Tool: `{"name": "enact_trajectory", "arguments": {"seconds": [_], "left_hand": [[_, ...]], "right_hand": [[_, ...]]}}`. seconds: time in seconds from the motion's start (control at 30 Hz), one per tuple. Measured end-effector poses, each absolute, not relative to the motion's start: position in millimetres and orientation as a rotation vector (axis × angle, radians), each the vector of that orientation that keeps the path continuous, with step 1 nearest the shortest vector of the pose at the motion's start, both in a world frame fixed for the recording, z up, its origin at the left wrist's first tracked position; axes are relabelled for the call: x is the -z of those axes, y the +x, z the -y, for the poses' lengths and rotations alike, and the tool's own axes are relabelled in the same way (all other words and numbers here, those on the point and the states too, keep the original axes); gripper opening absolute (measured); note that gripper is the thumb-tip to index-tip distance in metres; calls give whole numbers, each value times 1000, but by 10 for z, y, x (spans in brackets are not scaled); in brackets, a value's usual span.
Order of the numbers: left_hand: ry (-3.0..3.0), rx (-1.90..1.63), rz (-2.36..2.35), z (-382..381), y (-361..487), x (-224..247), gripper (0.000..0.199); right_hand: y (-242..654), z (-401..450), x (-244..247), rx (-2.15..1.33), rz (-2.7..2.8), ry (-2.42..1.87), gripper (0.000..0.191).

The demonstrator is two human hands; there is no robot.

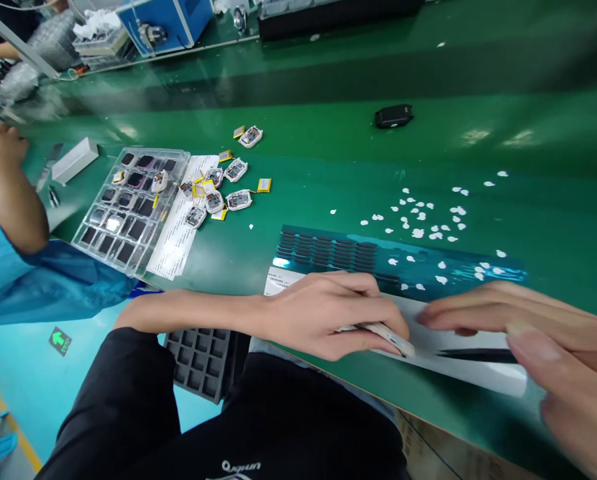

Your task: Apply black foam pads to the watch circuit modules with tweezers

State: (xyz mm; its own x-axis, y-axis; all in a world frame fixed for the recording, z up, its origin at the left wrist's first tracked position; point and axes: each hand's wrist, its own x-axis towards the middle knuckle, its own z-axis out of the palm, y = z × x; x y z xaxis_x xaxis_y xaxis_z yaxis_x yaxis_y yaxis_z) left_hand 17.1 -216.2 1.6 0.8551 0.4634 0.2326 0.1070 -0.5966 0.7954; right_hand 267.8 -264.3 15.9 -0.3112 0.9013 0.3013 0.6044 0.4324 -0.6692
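Note:
My left hand [338, 317] is closed around a small white device case [391, 338] over the front edge of the green table. To its right, my right hand [553, 333], slightly blurred, holds dark tweezers [478, 355] that point left toward the case. Beneath both hands lies a long white paper strip [498, 380]. Behind them a blue film sheet [323, 233] carries rows of thin black strips. Small white stickers [418, 233] are scattered on and behind the film.
At the left stand a clear tray [91, 250] of dark square parts and several opened white cases [238, 199] with yellow batteries. A black device [394, 116] lies farther back. Another person's arm [16, 193] rests at the far left, beside a white box [75, 160].

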Motion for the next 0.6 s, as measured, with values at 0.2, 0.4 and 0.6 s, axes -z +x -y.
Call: {"name": "enact_trajectory", "arguments": {"seconds": [0.2, 0.4, 0.6], "left_hand": [[2580, -241, -494, 2233, 206, 60, 24], [2752, -320, -483, 2277, 211, 123, 31], [2847, -286, -473, 2287, 216, 168, 32]], "right_hand": [[2961, 2885, 67, -659, 1923, -1486, 42], [2912, 2969, 56, -567, 1994, -1417, 33], [2982, 3035, 177, -537, 1993, -1499, 28]]}}
